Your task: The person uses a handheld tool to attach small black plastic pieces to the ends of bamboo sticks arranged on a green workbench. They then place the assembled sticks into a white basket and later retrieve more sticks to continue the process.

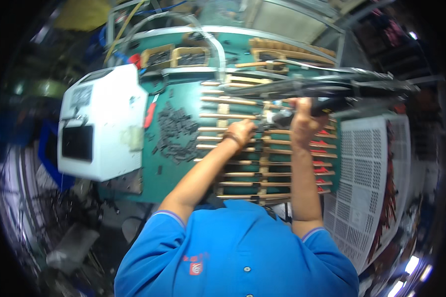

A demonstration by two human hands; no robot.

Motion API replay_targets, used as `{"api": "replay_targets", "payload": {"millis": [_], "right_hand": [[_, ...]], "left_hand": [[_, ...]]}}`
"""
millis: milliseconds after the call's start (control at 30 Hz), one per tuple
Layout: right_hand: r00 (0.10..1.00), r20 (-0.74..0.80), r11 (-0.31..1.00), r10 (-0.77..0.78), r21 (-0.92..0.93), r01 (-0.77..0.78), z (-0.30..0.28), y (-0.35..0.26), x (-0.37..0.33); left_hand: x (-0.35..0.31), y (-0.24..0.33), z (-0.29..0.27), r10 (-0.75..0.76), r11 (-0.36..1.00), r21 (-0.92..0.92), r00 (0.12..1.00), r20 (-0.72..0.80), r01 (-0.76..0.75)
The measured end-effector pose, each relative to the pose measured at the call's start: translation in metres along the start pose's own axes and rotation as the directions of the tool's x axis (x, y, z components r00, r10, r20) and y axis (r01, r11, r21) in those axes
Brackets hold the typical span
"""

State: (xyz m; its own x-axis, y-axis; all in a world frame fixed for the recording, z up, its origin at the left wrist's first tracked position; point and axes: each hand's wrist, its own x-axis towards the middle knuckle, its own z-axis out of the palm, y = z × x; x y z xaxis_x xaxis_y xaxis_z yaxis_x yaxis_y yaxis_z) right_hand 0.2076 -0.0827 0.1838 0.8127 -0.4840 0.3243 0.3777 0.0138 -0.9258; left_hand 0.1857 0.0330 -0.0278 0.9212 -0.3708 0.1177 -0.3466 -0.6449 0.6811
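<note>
Several thin copper-coloured rods lie side by side across a wooden rack. Many carry a short black piece near the middle, and red parts show at the right ends. My left hand is over the rods, its fingers closed at the black-piece line; what they grip is hidden. In my right hand is a black handheld tool with a metallic front end, pointing left toward my left fingers. Blur hides the tool's exact kind. Left of the rods lies a pile of small black pieces.
A white machine stands on the left of the green table. Beside it lies a red-handled tool. Trays of black parts and a ridged wooden rack sit at the back. White perforated panels stand right.
</note>
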Motion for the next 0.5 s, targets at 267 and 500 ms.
{"api": "replay_targets", "payload": {"millis": [267, 500], "right_hand": [[1.000, 0.022, 0.998, -0.015, -0.057, 0.016, -0.023, -0.011, -0.007], [0.996, 0.083, 0.999, -0.039, -0.027, 0.041, -0.015, -0.026, -0.015]], "left_hand": [[-0.145, -0.016, -0.110, -0.236, 0.966, -0.066, 0.750, -0.619, 0.250], [-0.278, -0.102, -0.128, -0.580, 0.772, -0.201, 0.539, -0.610, 0.603]]}}
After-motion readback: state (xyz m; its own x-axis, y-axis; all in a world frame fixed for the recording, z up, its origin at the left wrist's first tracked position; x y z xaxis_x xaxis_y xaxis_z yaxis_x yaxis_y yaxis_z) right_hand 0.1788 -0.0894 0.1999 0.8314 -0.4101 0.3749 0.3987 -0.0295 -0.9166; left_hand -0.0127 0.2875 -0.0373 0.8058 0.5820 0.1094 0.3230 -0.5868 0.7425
